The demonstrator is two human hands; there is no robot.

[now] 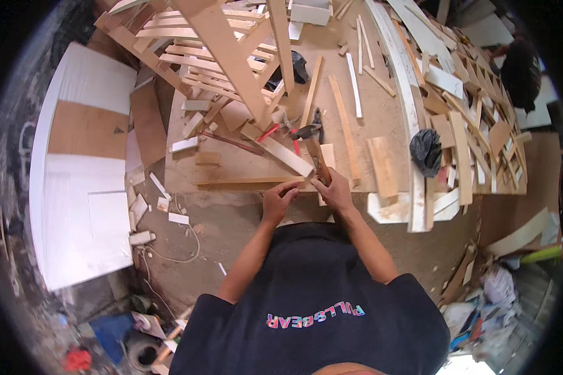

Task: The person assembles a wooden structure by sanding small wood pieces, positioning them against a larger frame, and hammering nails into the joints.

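Observation:
My right hand is wrapped round the wooden handle of a hammer, whose dark head points away from me over the workbench. My left hand is at the bench's near edge, by the right end of a thin wooden strip lying along that edge. Its thumb and fingers are drawn together; whatever is between them is too small to make out. Just beyond the hammer are red-handled pincers and dark pliers. A pale board lies slanted between the strip and these tools.
A slatted wooden frame stands at the bench's far left. Loose strips and a black plastic bag lie to the right, near a long white beam. White panels lean at left. Another person is at far right.

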